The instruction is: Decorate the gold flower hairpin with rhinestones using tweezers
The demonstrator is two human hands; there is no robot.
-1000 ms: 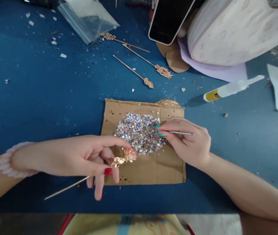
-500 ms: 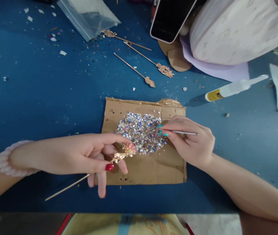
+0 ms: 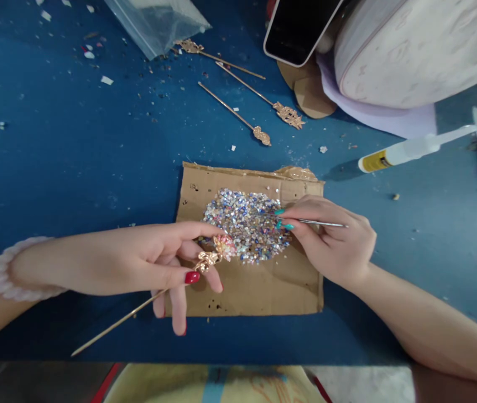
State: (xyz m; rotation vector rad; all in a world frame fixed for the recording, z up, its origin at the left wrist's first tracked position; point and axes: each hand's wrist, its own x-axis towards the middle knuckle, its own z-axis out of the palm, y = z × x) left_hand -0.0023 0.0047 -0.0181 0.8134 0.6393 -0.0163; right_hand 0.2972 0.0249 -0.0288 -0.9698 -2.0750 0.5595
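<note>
My left hand (image 3: 154, 260) is closed on a gold hairpin (image 3: 208, 261), pinched between thumb and fingers. The pin's head carries a cluster of pink and pale chips, and its long stem points down to the left. Tweezers (image 3: 322, 223) are pinched in my right hand (image 3: 333, 238), their tips over the pile of small shiny chips (image 3: 242, 224). Whether the tips hold a chip is too small to make out. Blue, silver and amber chips lie heaped on a piece of cardboard (image 3: 263, 296) beneath both hands.
Three more gold hairpins (image 3: 262, 136) lie beyond the cardboard. To the right stands a glue bottle (image 3: 376, 161) with a long nozzle. Toward the back are a clear plastic bag (image 3: 158, 28), a phone (image 3: 299, 31) and a large pale bag (image 3: 414, 56). White scraps dot the blue table (image 3: 74, 168).
My left hand has turned the hairpin slightly, so its head faces more upward. The tweezers' tips have shifted a little over the chips. The whole view has moved slightly.
</note>
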